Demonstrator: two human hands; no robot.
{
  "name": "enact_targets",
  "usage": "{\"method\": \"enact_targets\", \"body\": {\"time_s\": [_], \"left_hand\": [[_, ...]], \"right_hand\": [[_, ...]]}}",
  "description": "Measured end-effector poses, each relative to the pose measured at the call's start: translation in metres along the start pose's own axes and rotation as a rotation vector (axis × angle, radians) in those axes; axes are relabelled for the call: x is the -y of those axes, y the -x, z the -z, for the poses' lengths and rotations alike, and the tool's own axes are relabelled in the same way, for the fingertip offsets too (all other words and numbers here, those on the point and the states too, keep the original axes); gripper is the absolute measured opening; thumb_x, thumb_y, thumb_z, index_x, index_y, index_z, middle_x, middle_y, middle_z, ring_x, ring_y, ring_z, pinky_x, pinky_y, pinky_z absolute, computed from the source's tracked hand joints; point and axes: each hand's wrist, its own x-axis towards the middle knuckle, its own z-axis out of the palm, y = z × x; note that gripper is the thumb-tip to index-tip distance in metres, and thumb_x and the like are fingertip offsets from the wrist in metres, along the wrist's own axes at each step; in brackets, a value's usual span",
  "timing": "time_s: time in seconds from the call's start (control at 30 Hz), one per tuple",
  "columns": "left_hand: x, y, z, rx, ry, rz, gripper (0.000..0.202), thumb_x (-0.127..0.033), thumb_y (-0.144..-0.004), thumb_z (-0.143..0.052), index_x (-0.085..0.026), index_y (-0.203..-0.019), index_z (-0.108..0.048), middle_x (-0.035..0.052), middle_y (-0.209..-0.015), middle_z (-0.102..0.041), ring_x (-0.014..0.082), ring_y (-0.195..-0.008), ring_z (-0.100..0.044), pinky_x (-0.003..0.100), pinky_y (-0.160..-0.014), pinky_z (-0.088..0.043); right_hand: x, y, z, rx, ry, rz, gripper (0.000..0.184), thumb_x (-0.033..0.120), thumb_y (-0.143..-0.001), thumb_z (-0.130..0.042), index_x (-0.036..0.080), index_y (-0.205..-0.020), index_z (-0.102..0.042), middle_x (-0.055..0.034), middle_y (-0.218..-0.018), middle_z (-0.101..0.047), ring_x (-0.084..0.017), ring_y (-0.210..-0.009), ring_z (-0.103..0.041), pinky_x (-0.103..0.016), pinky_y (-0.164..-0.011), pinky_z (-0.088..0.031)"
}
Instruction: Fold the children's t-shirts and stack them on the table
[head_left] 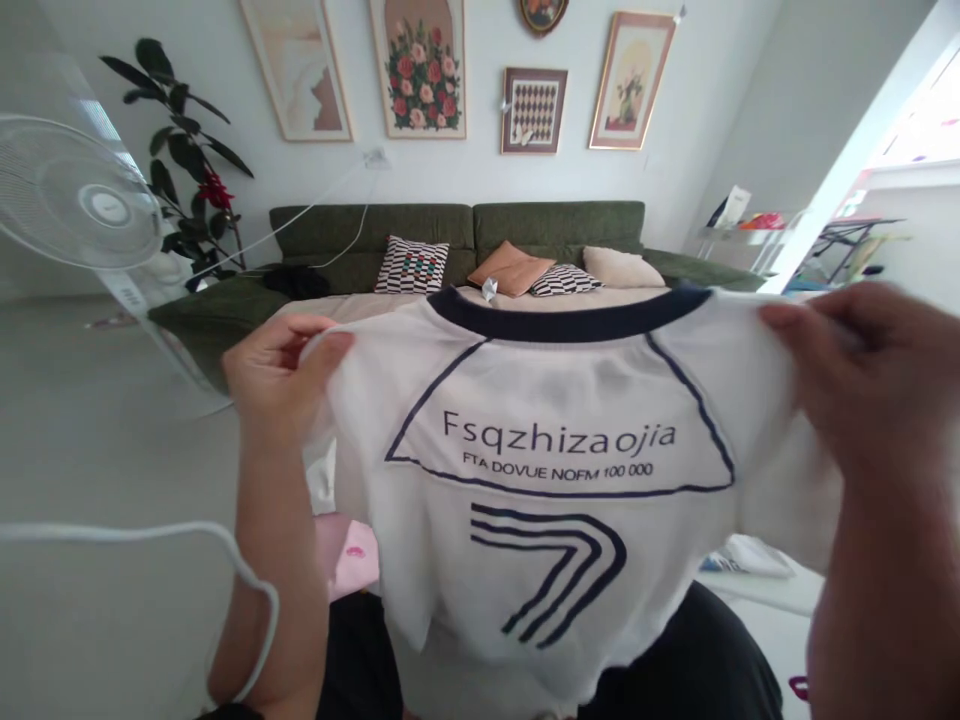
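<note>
I hold a small white T-shirt (pixel 547 400) up in front of me, spread between both hands. It has a dark navy collar, navy piping, printed lettering and a large outlined "7". My left hand (pixel 281 370) pinches the shirt's left shoulder. My right hand (pixel 862 375) grips the right shoulder, fingers curled over the fabric. The shirt's lower hem hangs free above my lap and hides what lies behind it.
A green sofa (pixel 465 235) with several cushions stands ahead, framed pictures above it. A white standing fan (pixel 71 195) and a potted plant (pixel 184 150) are at the left. A white cable (pixel 150 530) loops by my left arm. Pink cloth (pixel 349 550) lies below the shirt.
</note>
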Motion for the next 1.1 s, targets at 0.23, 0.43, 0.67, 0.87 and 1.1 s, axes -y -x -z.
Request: {"method": "enact_targets", "body": {"time_s": [0.23, 0.43, 0.67, 0.87, 1.1], "left_hand": [[0.078, 0.003, -0.067, 0.402, -0.401, -0.044, 0.024, -0.036, -0.079, -0.052, -0.019, -0.091, -0.065, 0.0028, -0.086, -0.065, 0.0168, -0.082, -0.059, 0.025, -0.075, -0.043], [0.127, 0.071, -0.120, 0.655, -0.608, 0.034, 0.048, -0.027, -0.082, -0.047, -0.020, -0.129, -0.040, 0.0107, -0.131, -0.042, 0.0252, -0.124, -0.033, 0.041, -0.100, -0.027], [0.146, 0.200, -0.090, 1.229, -0.585, 0.089, 0.060, -0.055, -0.083, -0.035, -0.030, -0.136, -0.027, 0.0057, -0.146, -0.015, 0.0305, -0.133, -0.004, 0.056, -0.102, -0.011], [0.148, 0.187, -0.089, 1.315, -0.665, 0.083, 0.053, -0.054, -0.081, -0.039, -0.031, -0.129, -0.040, 0.0084, -0.143, -0.027, 0.0332, -0.131, -0.014, 0.064, -0.097, 0.000], [0.186, 0.099, -0.120, 0.921, -0.807, 0.303, 0.044, -0.028, -0.084, -0.039, -0.021, -0.126, -0.042, 0.0157, -0.135, -0.038, 0.0296, -0.126, -0.028, 0.056, -0.097, -0.022]], "right_hand": [[-0.040, -0.008, -0.138, 0.170, 0.124, 0.098, 0.036, 0.049, -0.083, -0.043, 0.017, -0.074, -0.057, -0.0033, -0.073, -0.056, -0.013, -0.064, -0.048, -0.025, -0.061, -0.033], [-0.033, 0.063, -0.206, 0.429, 0.203, 0.075, 0.043, 0.032, -0.087, -0.033, 0.010, -0.122, -0.044, -0.0207, -0.123, -0.044, -0.027, -0.107, -0.046, -0.040, -0.087, -0.034], [0.017, 0.255, -0.171, 1.184, -0.049, 0.104, 0.060, 0.052, -0.082, -0.036, 0.029, -0.136, -0.026, -0.0072, -0.145, -0.019, -0.030, -0.132, -0.011, -0.055, -0.098, -0.021], [0.023, 0.275, -0.156, 1.155, -0.043, 0.057, 0.057, 0.050, -0.080, -0.041, 0.029, -0.133, -0.034, -0.0079, -0.142, -0.028, -0.033, -0.131, -0.016, -0.057, -0.098, -0.020], [0.146, 0.322, -0.138, 1.140, -0.391, 0.059, 0.046, 0.044, -0.063, -0.065, 0.025, -0.104, -0.057, -0.0106, -0.099, -0.059, -0.028, -0.087, -0.055, -0.043, -0.072, -0.045]]}}
